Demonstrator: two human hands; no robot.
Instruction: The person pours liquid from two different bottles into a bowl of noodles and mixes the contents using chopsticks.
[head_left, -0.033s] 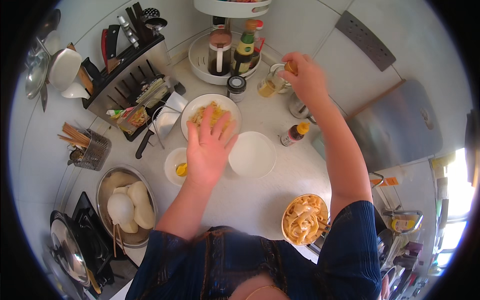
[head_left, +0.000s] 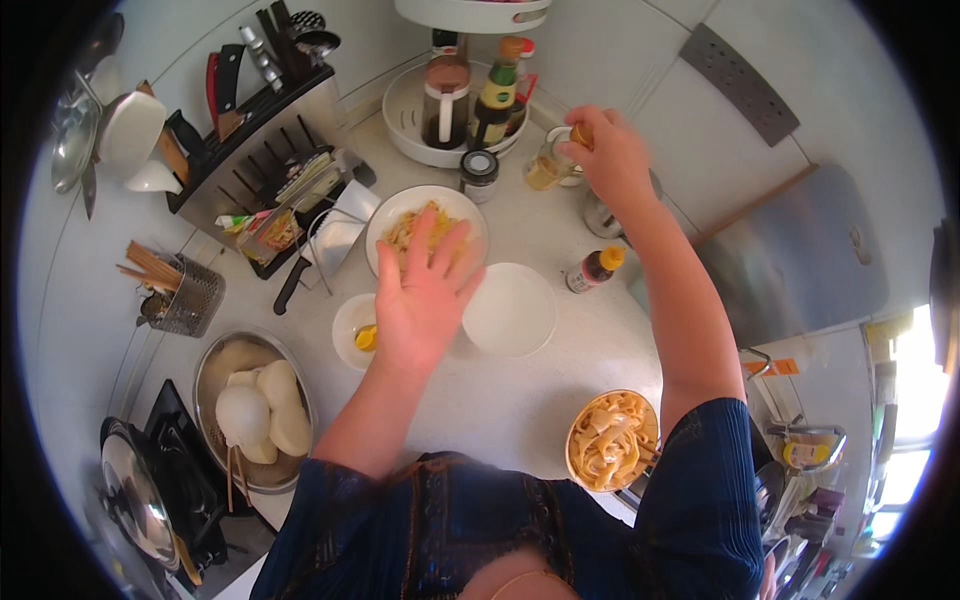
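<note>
My left hand (head_left: 415, 315) hovers palm down with its fingers spread, partly covering a white bowl (head_left: 473, 210) of yellowish shredded food (head_left: 405, 232). At the far right of the counter, my right hand (head_left: 612, 160) pinches a small brown knob-like top (head_left: 580, 134). Just below that hand is a glass jar (head_left: 543, 174) with yellowish contents; whether the top is joined to it I cannot tell. An empty white plate or bowl (head_left: 510, 311) lies right of my left hand. On its other side, a small white bowl (head_left: 345, 325) holds a yellow scoop (head_left: 366, 338).
A bowl of broad noodles (head_left: 612, 440) stands near me on the right. A yellow-capped bottle (head_left: 596, 270), a dark jar (head_left: 479, 176) and a cleaver (head_left: 335, 238) surround the bowls. A steel basin (head_left: 210, 440) of white dough-like pieces sits left, beside the stove (head_left: 185, 500).
The whole view has shifted very slightly. Both hands stay in nearly the same places over the counter.
</note>
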